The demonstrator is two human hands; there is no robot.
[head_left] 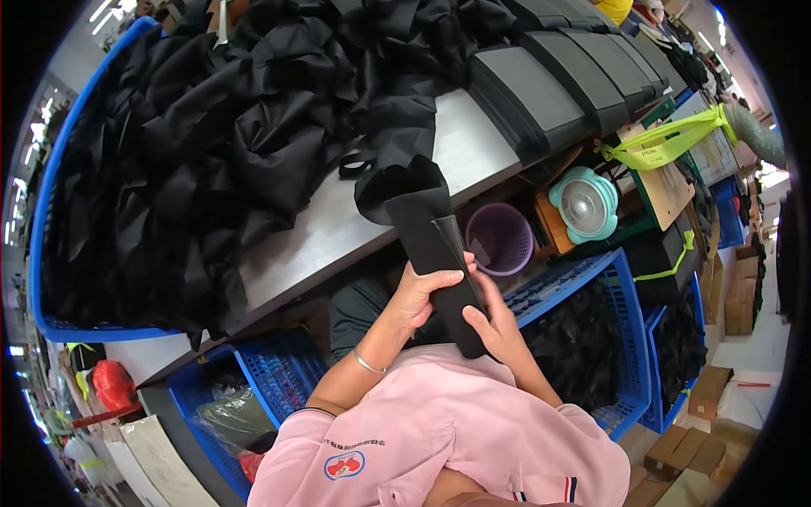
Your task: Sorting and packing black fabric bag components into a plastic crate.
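Note:
Close to my chest I hold a long piece of black fabric (416, 230), folded lengthwise into a narrow strip. My left hand (420, 293) grips it from the left, with the thumb lying across its front. On the other side, my right hand (497, 321) pinches the lower right edge between thumb and fingers. The fabric's far end curls open in a loop at the table's edge. Beyond it, a big heap of crumpled black fabric pieces (194, 144) covers much of the metal table (317, 245).
Flat stacks of black pieces (541, 89) stand at the back right. Below the table edge are a purple basket (500, 240) and a turquoise fan (585, 205). Blue crates (629, 338) with black fabric stand at my right, another blue crate (253, 372) at my left.

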